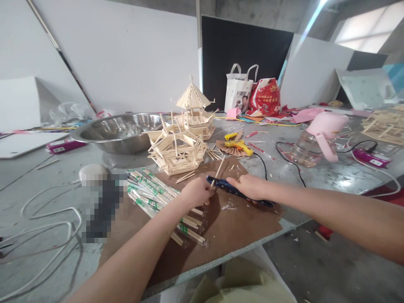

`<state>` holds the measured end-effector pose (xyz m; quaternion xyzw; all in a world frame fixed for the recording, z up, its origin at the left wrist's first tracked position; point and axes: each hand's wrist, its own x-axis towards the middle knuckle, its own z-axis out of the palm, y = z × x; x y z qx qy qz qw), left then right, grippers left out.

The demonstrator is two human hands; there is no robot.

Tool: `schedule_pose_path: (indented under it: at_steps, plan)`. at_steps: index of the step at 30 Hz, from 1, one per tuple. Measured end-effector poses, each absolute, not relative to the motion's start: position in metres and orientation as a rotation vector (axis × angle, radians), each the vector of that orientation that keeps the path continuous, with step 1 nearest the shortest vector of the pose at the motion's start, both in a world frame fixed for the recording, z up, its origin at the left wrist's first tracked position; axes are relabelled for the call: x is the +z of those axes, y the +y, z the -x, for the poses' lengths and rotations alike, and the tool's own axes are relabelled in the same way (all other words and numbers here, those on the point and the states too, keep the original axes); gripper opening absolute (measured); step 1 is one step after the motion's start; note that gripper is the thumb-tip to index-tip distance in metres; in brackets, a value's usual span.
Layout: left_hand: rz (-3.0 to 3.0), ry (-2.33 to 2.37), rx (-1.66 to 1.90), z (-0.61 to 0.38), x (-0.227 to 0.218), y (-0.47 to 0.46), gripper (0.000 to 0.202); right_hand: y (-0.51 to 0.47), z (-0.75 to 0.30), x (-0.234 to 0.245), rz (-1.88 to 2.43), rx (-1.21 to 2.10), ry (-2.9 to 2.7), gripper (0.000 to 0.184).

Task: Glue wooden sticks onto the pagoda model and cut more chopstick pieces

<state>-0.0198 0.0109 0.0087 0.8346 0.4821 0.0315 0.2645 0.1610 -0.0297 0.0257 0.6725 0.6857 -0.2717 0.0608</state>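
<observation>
My left hand [195, 191] is closed around a thin wooden stick [218, 170] that points up and away over the brown cardboard sheet [240, 227]. My right hand [249, 186] grips dark blue cutters [221, 185], whose jaws sit at the stick just beyond my left fingers. Several wrapped chopsticks [151, 189] lie under and beside my left forearm. Two stick-built models stand behind: a low ring-shaped one [175, 147] and a roofed pavilion [194, 109].
A steel bowl [104, 130] sits at the back left, a yellow glue gun [238, 145] with black cord behind the cardboard, a pink-topped bottle [315, 139] at right. White cable loops [41, 223] lie at left. Bags [252, 94] stand at the back wall.
</observation>
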Motion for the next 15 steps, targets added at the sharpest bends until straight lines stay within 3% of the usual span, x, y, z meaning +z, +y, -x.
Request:
schedule_pose_path:
  at_steps: [7, 15]
  plan:
    - [-2.275, 1.267, 0.104, 0.0215, 0.009, 0.0114, 0.023, -0.0348, -0.1585, 0.0137, -2.151, -0.484, 2.194, 0.088]
    - [-2.106, 1.229, 0.164, 0.0264, 0.0105, 0.0106, 0.022, -0.03, -0.1682, 0.0146, -2.189, -1.037, 2.014, 0.086]
